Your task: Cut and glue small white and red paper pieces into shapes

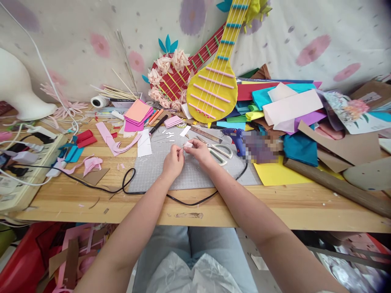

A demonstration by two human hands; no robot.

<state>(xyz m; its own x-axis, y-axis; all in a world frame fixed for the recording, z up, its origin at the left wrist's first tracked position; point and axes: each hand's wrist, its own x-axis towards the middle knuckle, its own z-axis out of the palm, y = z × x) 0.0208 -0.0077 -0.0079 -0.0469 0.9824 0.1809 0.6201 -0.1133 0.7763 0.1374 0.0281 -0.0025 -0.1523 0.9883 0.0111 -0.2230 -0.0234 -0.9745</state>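
Over the grey cutting mat (195,183) my two hands meet, fingertips close together. My right hand (200,152) is closed in a pinch on a small pale pink piece of paper (188,145). Beside it my left hand (173,163) is also closed, thumb against fingers; what it pinches is too small to make out. Scissors (227,151) with pale handles lie just right of my right hand, partly behind it. Past my fingers are a ruler (207,134), small white strips (168,133) and a white paper piece (185,130).
A blue glue gun (236,140) lies at right, its black cord (195,203) crossing before my wrists. Yellow (210,91) and red (169,79) paper lutes lean at the back. Coloured paper (293,108) piles up right; a power strip (27,175) stands left.
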